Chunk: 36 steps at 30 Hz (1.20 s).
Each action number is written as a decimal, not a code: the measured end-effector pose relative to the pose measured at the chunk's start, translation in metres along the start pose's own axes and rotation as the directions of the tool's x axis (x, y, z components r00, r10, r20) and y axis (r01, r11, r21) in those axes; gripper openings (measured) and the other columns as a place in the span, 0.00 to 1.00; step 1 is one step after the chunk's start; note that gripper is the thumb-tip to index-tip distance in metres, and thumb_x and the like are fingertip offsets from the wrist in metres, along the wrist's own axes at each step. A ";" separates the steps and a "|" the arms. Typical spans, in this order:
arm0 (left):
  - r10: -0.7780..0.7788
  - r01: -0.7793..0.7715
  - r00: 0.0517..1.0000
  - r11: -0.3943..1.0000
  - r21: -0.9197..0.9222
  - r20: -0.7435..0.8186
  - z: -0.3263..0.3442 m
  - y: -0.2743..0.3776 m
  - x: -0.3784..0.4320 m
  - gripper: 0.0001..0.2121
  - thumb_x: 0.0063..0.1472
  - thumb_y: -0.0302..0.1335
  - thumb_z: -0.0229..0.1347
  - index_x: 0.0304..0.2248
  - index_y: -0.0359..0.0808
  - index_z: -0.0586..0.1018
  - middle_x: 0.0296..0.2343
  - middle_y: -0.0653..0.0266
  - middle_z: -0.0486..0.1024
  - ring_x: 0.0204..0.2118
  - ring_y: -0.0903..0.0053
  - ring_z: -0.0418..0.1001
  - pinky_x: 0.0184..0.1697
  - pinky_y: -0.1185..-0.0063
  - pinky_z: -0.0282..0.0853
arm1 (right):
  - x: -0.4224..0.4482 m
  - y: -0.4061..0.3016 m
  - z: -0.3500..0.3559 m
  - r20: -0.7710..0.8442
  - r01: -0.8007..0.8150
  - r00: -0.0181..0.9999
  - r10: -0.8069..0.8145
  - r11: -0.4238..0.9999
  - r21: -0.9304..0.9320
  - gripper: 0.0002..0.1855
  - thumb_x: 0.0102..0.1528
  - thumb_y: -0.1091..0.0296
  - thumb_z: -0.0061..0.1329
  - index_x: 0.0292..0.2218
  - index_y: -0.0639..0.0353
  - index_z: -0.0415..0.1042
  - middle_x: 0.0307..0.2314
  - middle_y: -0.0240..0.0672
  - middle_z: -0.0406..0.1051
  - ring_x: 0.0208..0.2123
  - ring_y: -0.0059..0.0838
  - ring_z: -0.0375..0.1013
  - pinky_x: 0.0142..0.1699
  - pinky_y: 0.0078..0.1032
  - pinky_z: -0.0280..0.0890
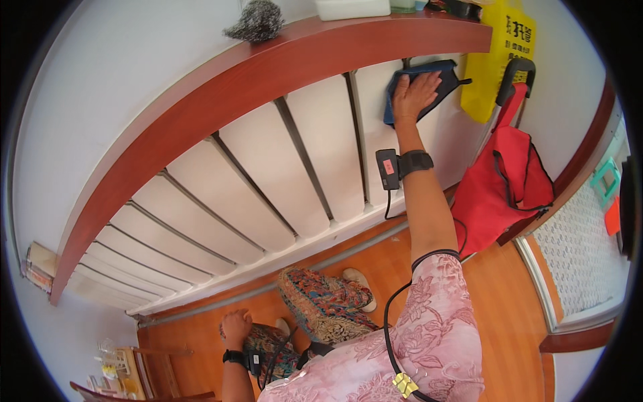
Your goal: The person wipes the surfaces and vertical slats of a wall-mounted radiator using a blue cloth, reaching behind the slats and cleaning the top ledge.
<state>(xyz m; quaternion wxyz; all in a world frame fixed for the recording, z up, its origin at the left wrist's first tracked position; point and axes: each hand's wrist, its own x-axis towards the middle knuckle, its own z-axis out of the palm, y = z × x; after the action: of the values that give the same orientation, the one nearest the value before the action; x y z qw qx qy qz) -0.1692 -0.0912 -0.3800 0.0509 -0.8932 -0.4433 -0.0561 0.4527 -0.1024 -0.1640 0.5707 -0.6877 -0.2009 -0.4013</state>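
Observation:
My right hand (416, 95) lies flat, fingers spread, on a dark blue cloth (442, 83) and presses it against the upper right part of a white radiator (261, 166). A small loop sticks out from the cloth's right corner. Just above runs a curved red-brown wooden shelf (261, 65). My left hand (236, 325) rests on my knee, on patterned trousers, its fingers curled and nothing seen in it. Both wrists wear black straps with small devices and cables.
On the shelf sit a grey mesh-like bundle (256, 21) and a white container (353, 9). To the right hang a yellow bag (485, 75) and a red trolley bag (497, 186) with a black handle. A doorway lies beyond; a small wooden table (131, 372) stands lower left.

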 end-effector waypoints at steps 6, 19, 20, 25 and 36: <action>-0.150 0.162 0.985 0.971 -0.173 0.081 0.008 -0.015 -0.033 0.09 0.47 0.32 0.49 0.27 0.39 0.76 0.23 0.57 0.73 0.28 0.62 0.70 0.34 0.67 0.63 | -0.114 0.099 0.020 -0.125 -0.212 0.972 0.201 0.973 -0.086 0.32 0.54 0.52 0.31 0.52 0.67 0.49 0.52 0.55 0.42 0.55 0.50 0.41 0.55 0.36 0.42; -0.093 0.098 0.994 0.992 -0.078 0.061 0.009 -0.023 -0.026 0.09 0.46 0.31 0.49 0.28 0.38 0.76 0.24 0.59 0.74 0.29 0.64 0.70 0.35 0.68 0.62 | -0.143 -0.123 -0.015 0.038 0.166 0.984 -0.175 0.970 0.178 0.12 0.54 0.68 0.31 0.25 0.66 0.61 0.28 0.53 0.59 0.34 0.53 0.55 0.44 0.44 0.48; -0.093 0.096 0.995 0.993 -0.065 0.040 0.012 -0.025 -0.023 0.09 0.46 0.31 0.49 0.28 0.38 0.76 0.24 0.59 0.74 0.28 0.64 0.70 0.35 0.68 0.63 | -0.117 -0.142 -0.019 -0.035 0.284 0.958 -0.283 0.930 0.236 0.09 0.52 0.70 0.33 0.26 0.66 0.62 0.29 0.51 0.60 0.36 0.52 0.55 0.44 0.43 0.48; -0.070 0.071 0.997 0.997 -0.038 0.032 0.015 -0.023 -0.014 0.09 0.46 0.31 0.49 0.27 0.38 0.76 0.23 0.59 0.73 0.27 0.64 0.70 0.33 0.69 0.64 | -0.131 -0.135 -0.012 0.136 0.337 0.928 -0.347 0.937 0.088 0.19 0.47 0.63 0.40 0.37 0.70 0.63 0.46 0.64 0.47 0.51 0.58 0.42 0.50 0.52 0.38; -0.028 0.030 0.995 0.999 -0.015 0.094 0.025 -0.045 0.008 0.09 0.47 0.32 0.49 0.27 0.41 0.76 0.22 0.58 0.73 0.25 0.62 0.70 0.34 0.69 0.62 | -0.315 -0.019 -0.028 0.343 -0.223 0.912 0.226 0.974 -0.049 0.21 0.49 0.64 0.38 0.42 0.70 0.59 0.42 0.58 0.55 0.44 0.56 0.51 0.48 0.44 0.47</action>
<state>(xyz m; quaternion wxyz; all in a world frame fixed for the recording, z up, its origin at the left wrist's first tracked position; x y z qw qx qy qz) -0.1992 -0.0543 -0.4021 0.0221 -0.8887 -0.4577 -0.0183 0.2419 -0.0671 -0.3975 0.5655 -0.7685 -0.2161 -0.2069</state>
